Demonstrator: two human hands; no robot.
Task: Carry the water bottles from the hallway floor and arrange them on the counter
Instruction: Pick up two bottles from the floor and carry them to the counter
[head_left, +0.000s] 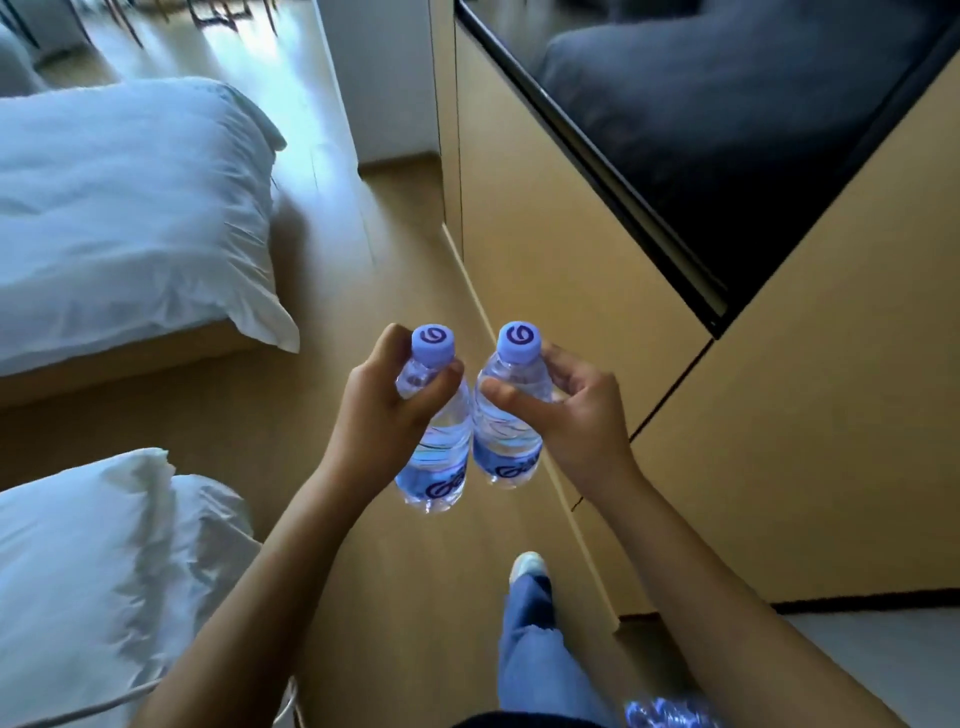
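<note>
From the head camera, the left hand (382, 397) gripped the left bottle (435, 421) around its neck and shoulder, fingers and thumb curled round the clear plastic just below the cap. The right hand (571, 410) gripped the right bottle (511, 415) the same way, thumb across the front and fingers behind. Both bottles were held upright in the air above the wooden floor (311, 415), side by side, their bodies touching or very nearly so.

Each bottle had a pale purple cap printed with a dark purple swirl logo resembling a letter G. Each carried a blue label low on its body with dark purple lettering; the writing was partly turned away and blurred, so the brand name could not be read. Water showed through the clear plastic above the labels.

To the left were two beds (130, 208) with white bedding. To the right stood a light wooden cabinet wall (571, 208) with a dark screen (753, 130) mounted on it. Below the arms, a leg in blue jeans (530, 649) and a pale shoe (527, 564) were on the floor. At the bottom edge lay a blurred bluish plastic object (665, 712), too unclear to identify.
</note>
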